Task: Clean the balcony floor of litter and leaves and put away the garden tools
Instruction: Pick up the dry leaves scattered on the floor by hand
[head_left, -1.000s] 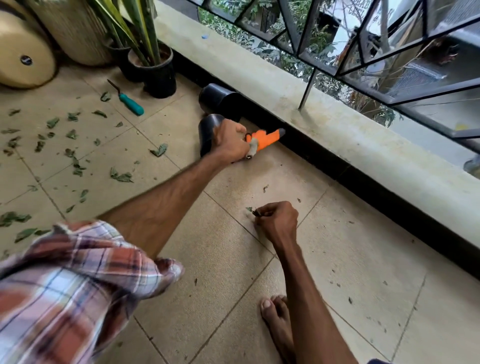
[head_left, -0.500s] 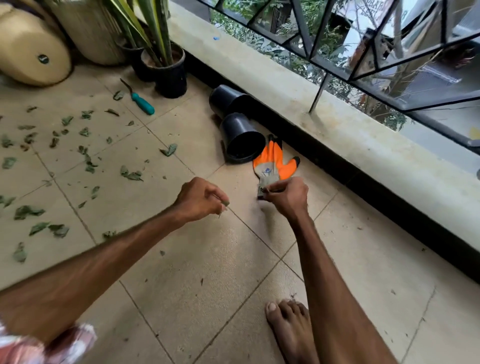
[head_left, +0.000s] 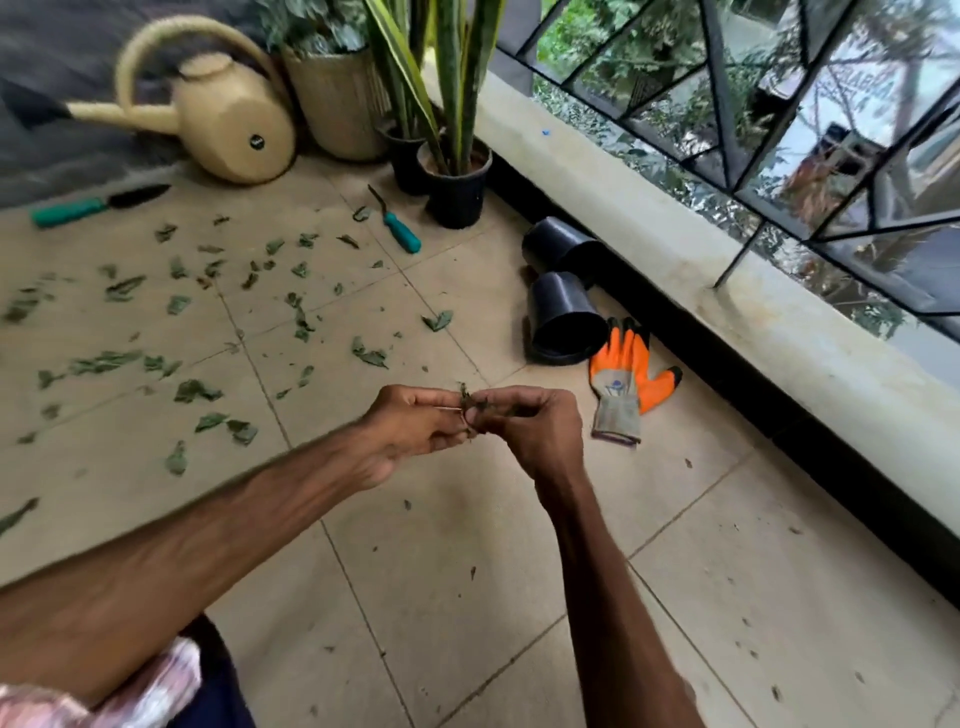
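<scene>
My left hand (head_left: 415, 426) and my right hand (head_left: 530, 431) meet above the tiled floor, and both pinch a small clump of leaf bits (head_left: 470, 408) between their fingertips. Several green leaves (head_left: 197, 391) lie scattered over the tiles to the left. An orange and grey glove (head_left: 626, 382) lies flat on the floor right of my hands. A teal-handled hand tool (head_left: 397, 226) lies near the potted plants, and a teal-handled trowel (head_left: 93, 205) lies at the far left.
Two black pots (head_left: 558, 317) lie on their sides by the low ledge (head_left: 727, 291) under the railing. A beige watering can (head_left: 223, 117), a woven planter (head_left: 337, 104) and potted plants (head_left: 457, 171) stand at the back.
My left hand let go of the orange glove, which now lies on the floor. Both hands came together, pinching leaf bits. The view swung left, showing the watering can and trowel.
</scene>
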